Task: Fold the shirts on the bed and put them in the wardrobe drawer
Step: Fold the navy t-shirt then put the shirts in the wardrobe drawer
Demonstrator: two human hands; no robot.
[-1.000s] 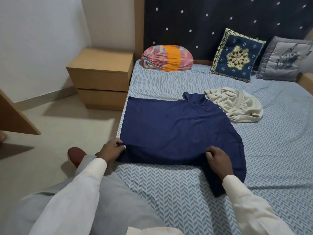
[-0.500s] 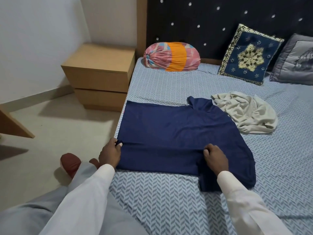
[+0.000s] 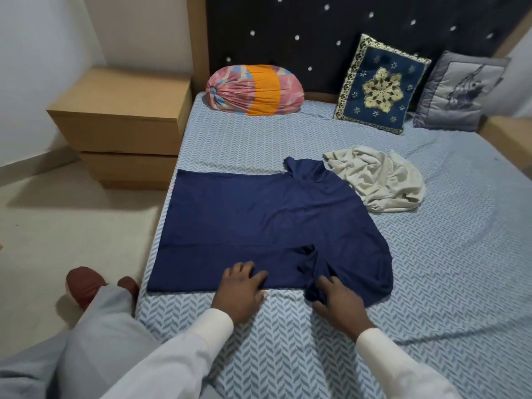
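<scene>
A: Where was the navy shirt (image 3: 259, 223)?

B: Spread flat on the bed (image 3: 460, 254), towards its left edge, with one sleeve bunched at the near hem.

A: And the hands?

B: The left hand (image 3: 240, 292) lay open on the near hem, fingers spread and pressing down. The right hand (image 3: 338, 305), fingers loosely straight, touched the bunched sleeve.

A: Anything else?

B: A crumpled cream shirt (image 3: 380, 180) lay just beyond, right against the navy shirt's collar end.

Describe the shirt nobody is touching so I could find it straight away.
Start at the bed with its blue patterned sheet. Past the flat navy shirt, toward the blue embroidered cushion, lies the cream shirt. It alone is pale and crumpled in a heap.
</scene>
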